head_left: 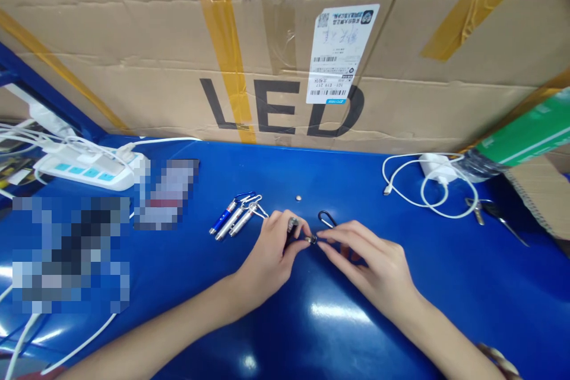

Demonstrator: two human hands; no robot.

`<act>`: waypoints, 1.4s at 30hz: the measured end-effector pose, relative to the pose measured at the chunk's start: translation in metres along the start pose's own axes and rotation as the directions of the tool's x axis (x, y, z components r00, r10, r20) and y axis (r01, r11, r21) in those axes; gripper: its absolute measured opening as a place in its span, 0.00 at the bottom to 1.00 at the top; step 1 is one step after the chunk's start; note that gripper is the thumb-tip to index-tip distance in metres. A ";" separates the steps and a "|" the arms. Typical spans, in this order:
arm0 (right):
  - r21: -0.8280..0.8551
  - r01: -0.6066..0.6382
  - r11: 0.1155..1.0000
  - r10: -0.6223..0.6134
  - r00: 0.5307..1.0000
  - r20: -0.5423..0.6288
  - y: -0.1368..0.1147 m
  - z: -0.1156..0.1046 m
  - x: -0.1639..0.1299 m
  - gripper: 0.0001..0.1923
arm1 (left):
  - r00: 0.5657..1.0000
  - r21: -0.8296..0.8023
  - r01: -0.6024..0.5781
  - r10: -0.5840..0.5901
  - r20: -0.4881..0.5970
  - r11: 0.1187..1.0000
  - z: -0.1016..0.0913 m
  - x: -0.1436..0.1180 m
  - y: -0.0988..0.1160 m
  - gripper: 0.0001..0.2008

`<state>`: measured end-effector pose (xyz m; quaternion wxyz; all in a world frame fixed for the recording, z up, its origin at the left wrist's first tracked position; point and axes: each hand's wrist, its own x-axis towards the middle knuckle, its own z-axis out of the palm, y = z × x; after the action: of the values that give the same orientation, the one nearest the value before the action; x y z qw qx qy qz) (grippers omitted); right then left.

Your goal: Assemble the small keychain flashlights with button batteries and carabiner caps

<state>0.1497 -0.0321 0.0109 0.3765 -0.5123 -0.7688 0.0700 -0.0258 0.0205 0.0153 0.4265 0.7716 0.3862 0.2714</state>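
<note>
My left hand (271, 249) is closed around a small dark pen-like flashlight, whose silvery end (293, 224) shows above the curled fingers. Its thumb and a fingertip also pinch a tiny shiny round piece (308, 240). My right hand (374, 255) meets it there, thumb and fingers closed on a small dark cap (314, 238). A black carabiner clip (327, 219) sticks out behind the right fingers; whether it joins the cap is hidden. Beyond the hands, a small silver button cell (298, 198) lies on the blue table (276, 172). To the left lie one blue mini flashlight (224, 218) and two silver ones (236, 222), with clips.
A large cardboard box (155, 71) marked LED stands along the back. At left are a white power strip (98, 172), cables and blurred-out items. A white charger (439, 166) with coiled cable and keys (476, 211) lie at right, near a green roll (529, 127).
</note>
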 end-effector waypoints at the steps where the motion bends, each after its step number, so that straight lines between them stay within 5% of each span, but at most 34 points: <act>1: 0.012 0.022 1.000 -0.022 1.000 0.000 0.000 -0.001 0.000 0.07 | 1.000 -0.106 0.021 -0.021 0.006 0.994 -0.001 0.001 0.003 0.09; 4: 0.020 0.092 0.996 -0.091 0.995 -0.037 -0.001 -0.003 0.000 0.07 | 0.996 -0.400 0.082 -0.062 0.063 0.913 -0.003 0.001 0.010 0.09; 10: 0.012 0.158 0.987 -0.155 0.980 -0.127 -0.005 -0.007 -0.002 0.07 | 0.972 -0.660 0.222 -0.113 0.204 0.717 0.000 -0.001 0.013 0.12; 22: -0.054 0.232 0.971 -0.238 0.962 -0.131 -0.005 -0.009 0.001 0.06 | 0.918 -0.755 0.395 -0.223 0.326 0.524 0.002 -0.005 0.020 0.19; 28: 0.042 0.154 0.987 -0.148 0.982 -0.113 -0.007 -0.009 0.003 0.04 | 0.952 -0.675 0.302 -0.181 0.245 0.673 0.002 -0.004 0.016 0.14; 32: 0.240 -0.025 0.970 0.061 0.987 -0.146 -0.011 -0.011 0.009 0.05 | 0.973 -0.458 0.197 -0.116 0.198 0.867 -0.002 -0.004 0.015 0.09; 37: 0.626 -0.329 0.707 0.425 0.905 -0.003 -0.009 -0.011 0.013 0.04 | 0.974 -0.158 0.032 0.004 0.225 0.987 -0.005 -0.009 0.015 0.08; 42: 0.738 -0.501 0.452 0.518 0.821 0.240 -0.006 -0.009 0.013 0.09 | 0.962 -0.033 -0.023 0.031 0.270 0.999 -0.002 -0.010 0.011 0.08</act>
<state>0.1488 -0.0266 0.0267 0.5275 -0.5055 -0.4680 0.4972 -0.0292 0.0095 0.0247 0.4827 0.8001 0.3101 0.1750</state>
